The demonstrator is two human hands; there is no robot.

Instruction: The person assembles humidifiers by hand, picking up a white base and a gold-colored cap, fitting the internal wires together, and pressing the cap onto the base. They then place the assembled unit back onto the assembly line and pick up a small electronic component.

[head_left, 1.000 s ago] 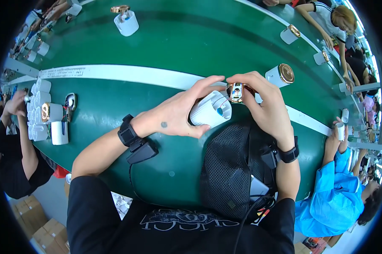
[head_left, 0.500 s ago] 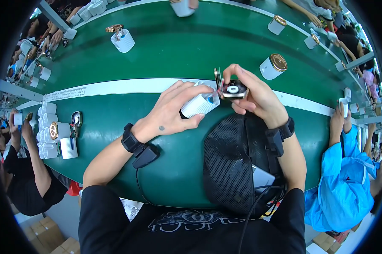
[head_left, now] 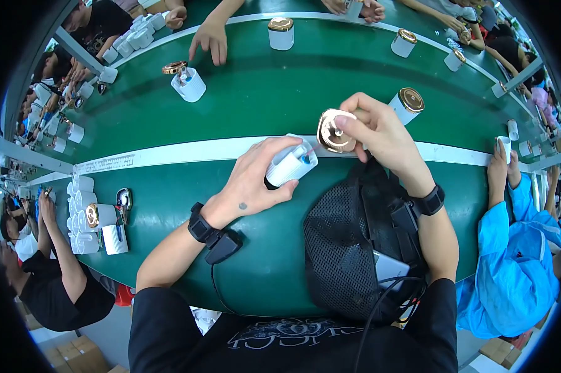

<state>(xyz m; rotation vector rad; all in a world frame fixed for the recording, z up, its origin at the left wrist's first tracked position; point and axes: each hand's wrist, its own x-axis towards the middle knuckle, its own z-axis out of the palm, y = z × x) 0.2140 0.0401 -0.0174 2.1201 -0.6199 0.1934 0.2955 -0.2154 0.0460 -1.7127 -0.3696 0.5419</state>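
Note:
My left hand (head_left: 242, 180) is closed around a white ribbed plastic housing (head_left: 287, 171), which lies tilted with its open mouth to the right. Something blue and thin wires show inside that mouth. To its right, my right hand (head_left: 383, 140) pinches a shiny gold lid (head_left: 336, 132) between thumb and fingers. The lid is held up on edge, apart from the housing, and its gold face shows. A thin reddish wire seems to run between the two. Behind my right hand stands another white housing (head_left: 405, 109) with a gold lid on.
A black mesh bag (head_left: 336, 242) with cables sits under my right forearm. White cups (head_left: 81, 202) are grouped at left. Across the green table (head_left: 249, 81) stand a housing with a raised lid (head_left: 189, 87) and a lidded one (head_left: 281, 36). A co-worker's hand (head_left: 212, 42) reaches in.
My right hand has turned the lid from its dark inner side to its gold face. Across the table, a lidded housing has been let go and a co-worker's hand has come in.

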